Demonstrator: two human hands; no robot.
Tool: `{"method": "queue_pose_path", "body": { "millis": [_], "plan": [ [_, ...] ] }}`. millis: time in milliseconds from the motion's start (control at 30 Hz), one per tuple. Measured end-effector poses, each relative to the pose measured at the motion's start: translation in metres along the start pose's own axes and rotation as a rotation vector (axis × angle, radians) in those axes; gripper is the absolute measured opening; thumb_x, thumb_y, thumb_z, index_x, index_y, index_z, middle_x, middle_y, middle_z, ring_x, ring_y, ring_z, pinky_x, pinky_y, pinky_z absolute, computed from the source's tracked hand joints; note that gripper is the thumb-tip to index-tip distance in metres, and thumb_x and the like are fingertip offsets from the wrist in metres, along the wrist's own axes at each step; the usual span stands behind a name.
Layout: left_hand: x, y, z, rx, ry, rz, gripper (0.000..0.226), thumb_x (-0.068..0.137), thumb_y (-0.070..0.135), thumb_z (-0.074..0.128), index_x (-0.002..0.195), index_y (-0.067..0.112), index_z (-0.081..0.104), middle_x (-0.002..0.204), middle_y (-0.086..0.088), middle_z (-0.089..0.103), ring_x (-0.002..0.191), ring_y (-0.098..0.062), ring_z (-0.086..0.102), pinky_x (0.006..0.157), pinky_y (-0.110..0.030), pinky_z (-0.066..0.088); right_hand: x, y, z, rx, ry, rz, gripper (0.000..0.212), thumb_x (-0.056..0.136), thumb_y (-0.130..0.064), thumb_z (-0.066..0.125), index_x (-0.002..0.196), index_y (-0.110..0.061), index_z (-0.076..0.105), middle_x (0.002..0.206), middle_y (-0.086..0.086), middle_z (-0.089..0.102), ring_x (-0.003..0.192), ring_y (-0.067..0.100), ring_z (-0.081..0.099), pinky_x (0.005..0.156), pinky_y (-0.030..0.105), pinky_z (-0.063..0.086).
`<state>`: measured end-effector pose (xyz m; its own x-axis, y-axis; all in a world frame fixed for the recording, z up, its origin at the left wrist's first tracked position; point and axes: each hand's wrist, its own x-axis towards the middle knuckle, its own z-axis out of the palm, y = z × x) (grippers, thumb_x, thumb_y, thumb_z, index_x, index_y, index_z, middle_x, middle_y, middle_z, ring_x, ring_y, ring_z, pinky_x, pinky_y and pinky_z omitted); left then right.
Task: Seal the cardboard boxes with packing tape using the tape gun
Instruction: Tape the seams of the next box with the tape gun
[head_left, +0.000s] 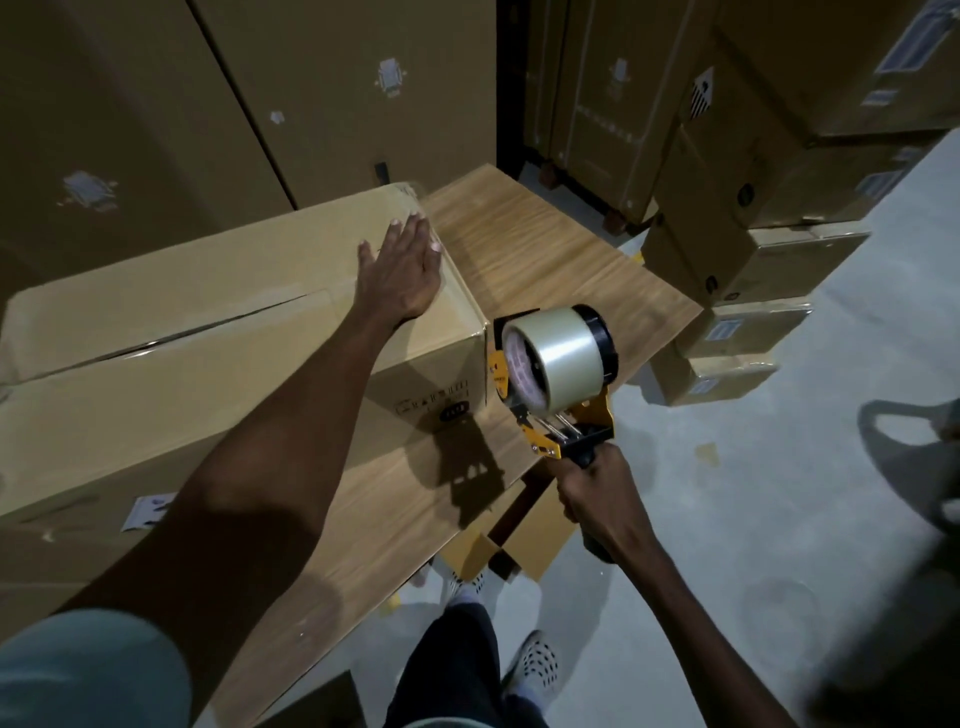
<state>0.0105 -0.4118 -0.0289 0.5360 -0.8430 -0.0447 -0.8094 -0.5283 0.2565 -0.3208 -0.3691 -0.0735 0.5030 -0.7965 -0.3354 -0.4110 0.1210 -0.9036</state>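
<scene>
The left hand (408, 265) lies flat, fingers straight, on the cardboard box (218, 332) atop the wooden counter (545, 260). The right hand (597, 493), fingers curled, grips the tape gun (558, 374) beside the box's right end.

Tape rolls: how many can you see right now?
1: the clear tape roll mounted on the tape gun in the right hand, beside the box. Others may be out of view.

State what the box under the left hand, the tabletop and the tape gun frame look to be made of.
Box: matte brown corrugated cardboard, with folded flaps. Tabletop: wood or wood-look laminate, judging by grain lines and slight sheen. Tape gun: yellow painted frame, probably metal; black handle, likely plastic.
</scene>
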Motion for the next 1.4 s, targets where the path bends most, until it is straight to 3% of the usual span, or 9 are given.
{"method": "queue_pose_path", "body": {
  "millis": [133,300,400,600,733,867,1100,1267,1400],
  "plan": [
    [-0.001,-0.001,0.002,-0.016,0.019,0.012,0.06,0.109,0.045,0.011,0.162,0.018,0.007,0.169,0.005,0.002,0.156,-0.018,0.0,0.122,-0.056,0.0,-0.005,0.025,0.0,-0.05,0.028,0.012,0.029,0.088,-0.019,0.064,0.066,-0.006,0.051,0.052,0.001,0.041,0.05,0.019,0.038,0.056,0.036,0.037],
    [0.0,0.0,0.004,-0.024,0.033,0.001,0.059,0.109,0.043,0.011,0.162,0.017,0.008,0.169,0.005,0.003,0.156,-0.018,-0.001,0.123,-0.056,-0.002,0.017,0.021,0.01,-0.083,0.001,-0.026,0.023,0.084,-0.03,0.061,0.083,-0.007,0.057,0.06,0.001,0.052,0.057,0.018,0.05,0.057,0.037,0.045],
    [0.001,-0.001,0.007,-0.024,0.031,-0.001,0.059,0.109,0.043,0.011,0.162,0.017,0.007,0.169,0.004,0.001,0.156,-0.017,-0.002,0.123,-0.056,-0.002,0.027,0.015,0.024,0.063,-0.011,0.042,0.009,0.09,-0.011,0.064,0.096,-0.006,0.06,0.063,-0.004,0.055,0.055,0.01,0.051,0.052,0.028,0.043],
    [0.003,-0.001,0.007,-0.019,0.019,-0.004,0.06,0.109,0.044,0.011,0.162,0.017,0.004,0.169,0.005,0.0,0.156,-0.017,-0.004,0.123,-0.055,-0.004,0.029,-0.004,0.023,0.215,-0.089,0.24,0.014,0.092,-0.002,0.06,0.078,-0.004,0.058,0.054,0.009,0.048,0.045,0.021,0.043,0.047,0.03,0.038],
    [0.003,-0.001,0.004,-0.022,0.006,0.004,0.059,0.109,0.044,0.012,0.162,0.018,0.004,0.169,0.006,-0.001,0.156,-0.016,-0.004,0.122,-0.054,-0.005,0.031,-0.005,0.016,0.183,-0.06,0.19,0.017,0.091,-0.003,0.062,0.075,-0.003,0.056,0.054,0.01,0.048,0.045,0.021,0.04,0.046,0.031,0.036],
    [0.003,-0.003,0.004,-0.028,-0.001,0.001,0.06,0.109,0.045,0.012,0.162,0.02,0.004,0.169,0.007,-0.002,0.155,-0.014,-0.004,0.122,-0.053,-0.005,0.034,0.008,0.018,-0.027,0.066,0.093,0.013,0.078,-0.024,0.067,0.08,-0.011,0.063,0.056,0.001,0.057,0.052,0.022,0.05,0.053,0.035,0.044],
    [0.004,-0.005,0.006,-0.035,0.009,0.005,0.06,0.109,0.045,0.011,0.162,0.02,0.005,0.169,0.007,-0.001,0.156,-0.015,-0.004,0.123,-0.053,-0.004,0.014,0.067,-0.013,-0.671,0.082,0.095,0.009,0.092,-0.023,0.066,0.089,-0.015,0.069,0.074,0.01,0.065,0.068,0.032,0.062,0.055,0.03,0.039],
    [0.003,-0.002,0.008,-0.016,0.015,0.001,0.059,0.109,0.044,0.011,0.162,0.018,0.006,0.169,0.005,0.001,0.156,-0.017,-0.002,0.123,-0.055,-0.002,0.005,0.088,-0.018,-0.339,0.139,0.242,0.032,0.089,-0.019,0.069,0.061,-0.018,0.054,0.053,0.003,0.056,0.052,0.023,0.053,0.054,0.032,0.042],
    [0.0,0.001,0.005,0.002,0.028,-0.015,0.061,0.109,0.043,0.013,0.162,0.014,0.002,0.17,0.001,-0.004,0.156,-0.017,-0.004,0.123,-0.055,-0.002,0.024,0.058,-0.016,-0.026,0.145,0.23,0.032,0.092,-0.008,0.065,0.065,-0.01,0.049,0.048,0.001,0.047,0.043,0.019,0.041,0.045,0.028,0.036]
  ]
}}
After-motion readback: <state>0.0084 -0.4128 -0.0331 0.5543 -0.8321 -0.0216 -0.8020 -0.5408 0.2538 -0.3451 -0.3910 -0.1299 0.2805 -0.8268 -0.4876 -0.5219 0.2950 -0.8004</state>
